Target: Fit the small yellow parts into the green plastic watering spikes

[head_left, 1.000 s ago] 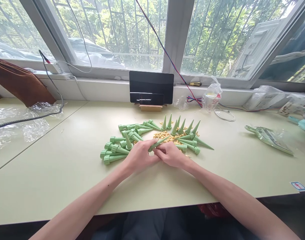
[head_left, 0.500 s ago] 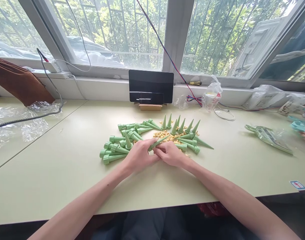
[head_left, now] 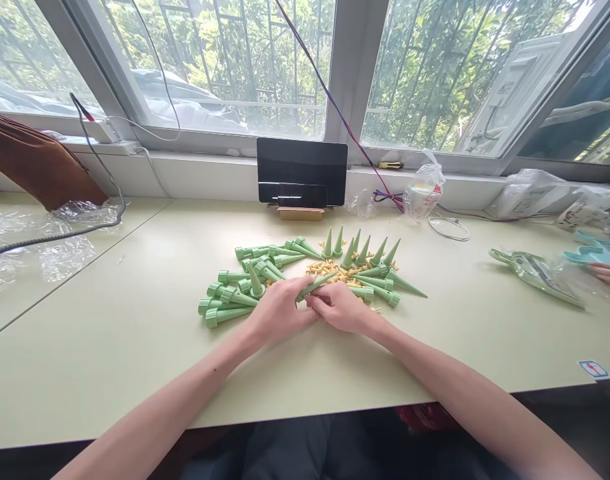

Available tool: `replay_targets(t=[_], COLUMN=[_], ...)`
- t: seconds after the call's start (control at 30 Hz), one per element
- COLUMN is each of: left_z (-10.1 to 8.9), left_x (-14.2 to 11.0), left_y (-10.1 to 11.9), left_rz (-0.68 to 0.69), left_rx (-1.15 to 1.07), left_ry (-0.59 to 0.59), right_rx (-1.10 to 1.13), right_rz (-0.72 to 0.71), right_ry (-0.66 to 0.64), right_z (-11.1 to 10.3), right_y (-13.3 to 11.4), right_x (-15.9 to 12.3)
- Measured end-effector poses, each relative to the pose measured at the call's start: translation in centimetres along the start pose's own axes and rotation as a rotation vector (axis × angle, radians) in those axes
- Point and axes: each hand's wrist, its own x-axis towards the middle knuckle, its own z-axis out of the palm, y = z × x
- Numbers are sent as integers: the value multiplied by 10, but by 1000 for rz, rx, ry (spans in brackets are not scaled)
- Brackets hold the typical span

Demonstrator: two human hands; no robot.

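Note:
Between thumb and fingers, my left hand [head_left: 283,308] grips a green plastic watering spike [head_left: 321,283], its tip slanting up to the right. My right hand [head_left: 345,308] is closed at the spike's lower end, fingertips pinched; what they hold is hidden. Just beyond both hands lies a heap of small yellow plastic pieces [head_left: 329,268]. Several more green spikes [head_left: 231,295] lie on their sides to the left. To the right, others [head_left: 382,285] lie flat, and a row of spikes [head_left: 362,251] stands point up behind the heap.
A tablet [head_left: 303,167] with a phone before it leans on a cardboard stand at the back. Clear plastic wrap [head_left: 59,243] lies left. On the right are a bagged green item [head_left: 537,277], a white cable [head_left: 449,228] and another person's hand [head_left: 607,273] near light-blue parts.
My hands and the spike stay in nearly the same pose. At the right edge, the other person's hand and a light-blue part have come further into view.

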Motion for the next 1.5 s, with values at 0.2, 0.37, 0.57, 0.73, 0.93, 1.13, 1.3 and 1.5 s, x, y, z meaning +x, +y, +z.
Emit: replay_targets(t=[0.2,0.37,0.57,0.73,0.93,1.13,1.3,1.5], left_z=[1,-1,-1,0,0,2,4,3], left_x=[0,0,0,0,0,0,0,-1], left_y=[-1,1,2,1,0,-2,-3,-2], left_rz=[9,-7,-7,-5,14,34,35,26], left_rx=[-19,5,30,29,-5,-24,-34,-26], left_ry=[25,15,10,11,7,47,73,73], right_rx=[6,0,-14,-8,6,-16,-35,-9], right_rz=[-3,3,4,0,-21,-74,-103,-68], right_ry=[2,-4,-18,-16,24,64,87,76], right_z=[0,-1,-2,-2,1,2,1,1], right_y=[0,-1,-3,-3,0,1,1,1], right_x=[0,0,0,0,0,-1,0,0])
